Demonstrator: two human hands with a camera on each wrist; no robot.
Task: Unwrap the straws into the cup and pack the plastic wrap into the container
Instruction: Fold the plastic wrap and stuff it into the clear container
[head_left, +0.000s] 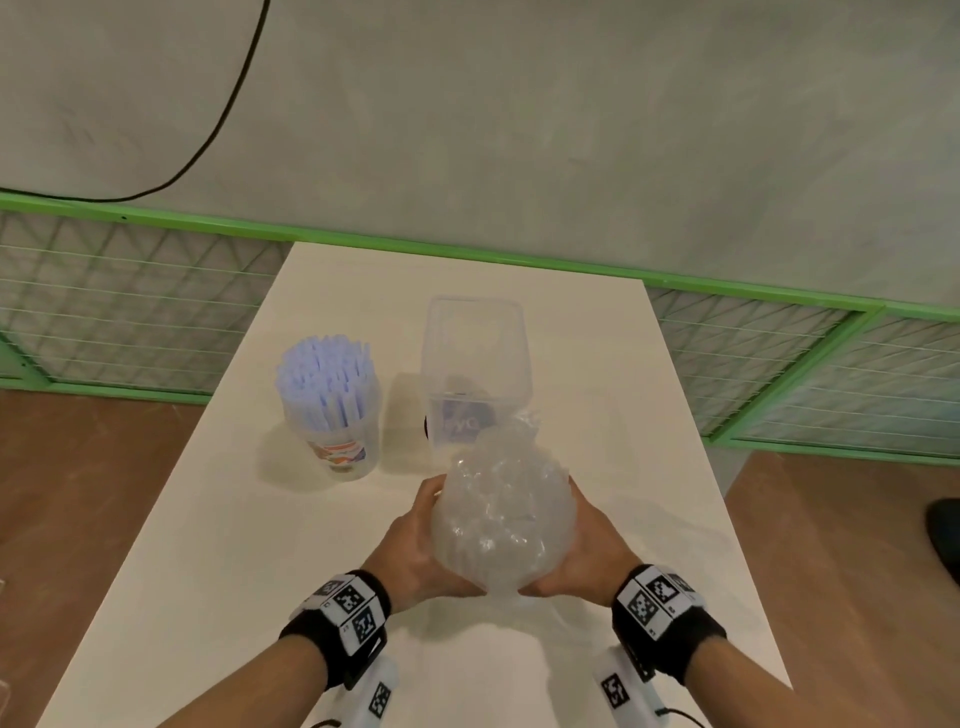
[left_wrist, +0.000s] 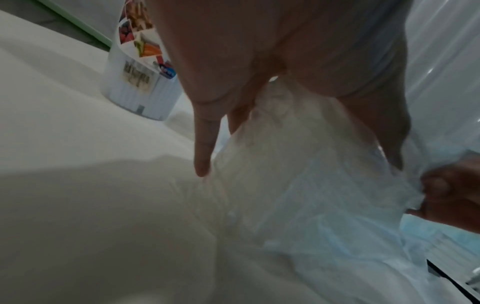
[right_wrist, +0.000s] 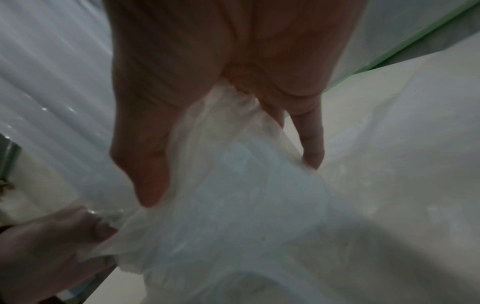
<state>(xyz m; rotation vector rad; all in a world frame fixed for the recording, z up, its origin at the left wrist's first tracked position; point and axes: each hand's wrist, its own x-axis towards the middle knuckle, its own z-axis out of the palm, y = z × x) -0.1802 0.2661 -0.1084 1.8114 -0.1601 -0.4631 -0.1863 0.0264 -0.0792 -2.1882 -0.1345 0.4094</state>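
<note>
A crumpled ball of clear plastic wrap (head_left: 501, 525) hangs just above the white table (head_left: 208, 571), near the front middle. My left hand (head_left: 421, 535) grips its left side and my right hand (head_left: 587, 545) its right side, fingers wrapped around it. In the left wrist view the plastic wrap (left_wrist: 298, 201) runs between thumb and fingers of my left hand (left_wrist: 298, 164). My right hand (right_wrist: 231, 179) pinches the plastic wrap (right_wrist: 233, 226) the same way. A printed cup (head_left: 340, 441) full of pale blue straws (head_left: 324, 379) stands at the left. The clear container (head_left: 475, 358) stands open just behind the wrap.
A green-framed mesh fence (head_left: 130, 312) runs behind and beside the table. A black cable (head_left: 228, 104) hangs on the grey wall. Brown floor lies on both sides, with a dark object (head_left: 945, 530) at the right edge. The cup (left_wrist: 140, 86) is left of my left hand.
</note>
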